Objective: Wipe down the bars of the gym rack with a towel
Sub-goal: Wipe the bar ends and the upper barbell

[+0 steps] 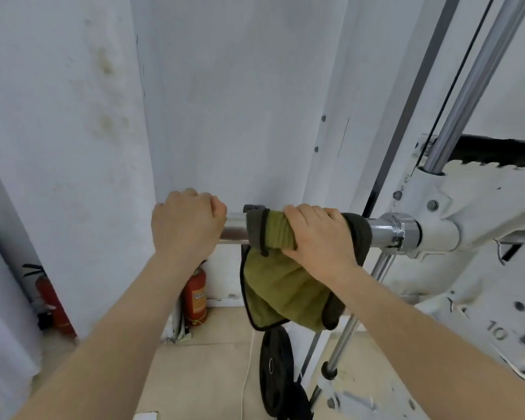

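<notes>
My right grip (319, 237) is clamped over the towel (273, 283), fingers curled round it where it wraps the horizontal chrome bar (234, 228). My left grip (188, 222) is closed bare on the same bar, just beside the towel's edge, knuckles up. The towel is olive-green plush, ribbed, with a dark bound hem. Part of it is bunched tight round the bar under my palm, and the rest hangs below in a soft fold. The bar is smooth, round and shiny, running right into a polished collar on the white painted rack carriage (467, 213), which is bolted and scuffed. A chrome guide rod (479, 77) rises slanted above it. Lower down are a black weight plate (275, 374) and a red fire extinguisher (194, 298) by the wall.
</notes>
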Available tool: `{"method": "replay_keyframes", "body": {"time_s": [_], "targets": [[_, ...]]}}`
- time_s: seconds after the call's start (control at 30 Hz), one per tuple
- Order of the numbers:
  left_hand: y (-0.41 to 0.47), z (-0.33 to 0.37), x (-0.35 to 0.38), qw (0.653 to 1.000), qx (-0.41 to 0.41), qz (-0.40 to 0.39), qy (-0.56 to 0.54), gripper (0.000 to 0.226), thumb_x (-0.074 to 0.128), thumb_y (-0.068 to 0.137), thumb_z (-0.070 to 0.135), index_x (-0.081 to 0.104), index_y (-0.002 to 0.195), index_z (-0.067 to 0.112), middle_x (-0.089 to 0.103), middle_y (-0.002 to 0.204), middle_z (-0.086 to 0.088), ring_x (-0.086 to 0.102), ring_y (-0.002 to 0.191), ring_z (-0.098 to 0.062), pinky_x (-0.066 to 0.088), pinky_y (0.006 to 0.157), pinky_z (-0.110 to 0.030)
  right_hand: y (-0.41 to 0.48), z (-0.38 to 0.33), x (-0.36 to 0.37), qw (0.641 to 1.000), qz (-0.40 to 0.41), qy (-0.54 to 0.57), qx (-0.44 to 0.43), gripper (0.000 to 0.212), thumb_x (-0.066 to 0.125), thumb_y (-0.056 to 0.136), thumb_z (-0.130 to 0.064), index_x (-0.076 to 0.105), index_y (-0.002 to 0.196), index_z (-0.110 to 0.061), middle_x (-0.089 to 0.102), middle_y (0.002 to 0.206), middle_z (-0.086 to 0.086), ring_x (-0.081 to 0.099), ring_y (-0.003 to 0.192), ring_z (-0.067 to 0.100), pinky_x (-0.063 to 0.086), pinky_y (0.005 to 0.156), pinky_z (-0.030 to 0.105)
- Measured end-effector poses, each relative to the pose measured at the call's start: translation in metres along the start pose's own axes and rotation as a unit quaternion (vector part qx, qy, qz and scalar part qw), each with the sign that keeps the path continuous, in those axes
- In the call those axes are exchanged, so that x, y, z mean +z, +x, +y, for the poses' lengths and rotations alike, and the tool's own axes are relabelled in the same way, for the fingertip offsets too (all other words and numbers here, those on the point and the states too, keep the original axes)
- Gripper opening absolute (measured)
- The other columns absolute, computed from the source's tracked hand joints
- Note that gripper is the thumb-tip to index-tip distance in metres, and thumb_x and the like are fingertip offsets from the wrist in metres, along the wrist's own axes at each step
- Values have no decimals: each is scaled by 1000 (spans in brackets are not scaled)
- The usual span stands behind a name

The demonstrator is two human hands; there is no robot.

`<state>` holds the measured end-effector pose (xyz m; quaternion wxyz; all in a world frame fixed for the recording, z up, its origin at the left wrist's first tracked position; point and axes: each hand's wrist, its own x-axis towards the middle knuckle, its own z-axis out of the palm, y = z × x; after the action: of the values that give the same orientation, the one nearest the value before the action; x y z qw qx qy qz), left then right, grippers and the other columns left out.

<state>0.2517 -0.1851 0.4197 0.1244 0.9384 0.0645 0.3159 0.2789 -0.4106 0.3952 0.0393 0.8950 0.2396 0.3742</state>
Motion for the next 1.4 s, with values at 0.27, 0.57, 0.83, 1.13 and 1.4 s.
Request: {"method": "replay_keyframes", "body": {"time_s": [0.27, 0.57, 0.83, 1.13, 1.4], "targets": [[-20, 77, 25, 978, 180, -3, 105, 46, 35, 97, 45, 62, 76, 15, 54, 59, -2, 50, 55, -25, 36, 57, -32, -38, 61, -24, 991, -78, -10, 110, 60, 81, 67, -34, 56, 116, -12, 62, 107, 6, 58, 100, 27, 43, 94, 41], [50, 81, 27, 924, 54, -376, -50, 44, 28, 91, 51, 60, 74, 24, 63, 67, 0, 63, 68, -21, 49, 89, -41, -60, 62, -29, 986, -38, 27, 161, 49, 35, 95, -31, 49, 138, -13, 53, 140, 4, 46, 131, 21, 21, 117, 38], [28, 83, 27, 975, 105, -193, 33, 52, 20, 93, 54, 51, 68, 21, 55, 71, -3, 52, 64, -20, 38, 60, -29, 22, 123, -33, 895, -165, 75, 407, 37, 30, 99, -27, 47, 69, -13, 56, 76, 8, 56, 76, 27, 35, 55, 30], [13, 85, 22, 986, 105, -112, 59, 56, 22, 95, 50, 50, 61, 16, 53, 61, -2, 48, 54, -18, 32, 51, -26, -96, 74, -41, 852, 82, 98, 508, 34, 38, 92, -9, 52, 121, -21, 60, 100, 2, 59, 90, 28, 49, 81, 40], [34, 85, 23, 964, 78, -250, 44, 44, 24, 92, 53, 46, 68, 23, 50, 71, 1, 51, 70, -21, 36, 68, -32, -49, 58, -25, 267, 341, 651, 624, 20, 42, 94, -19, 60, 102, -16, 61, 92, 4, 58, 81, 20, 49, 68, 30]]}}
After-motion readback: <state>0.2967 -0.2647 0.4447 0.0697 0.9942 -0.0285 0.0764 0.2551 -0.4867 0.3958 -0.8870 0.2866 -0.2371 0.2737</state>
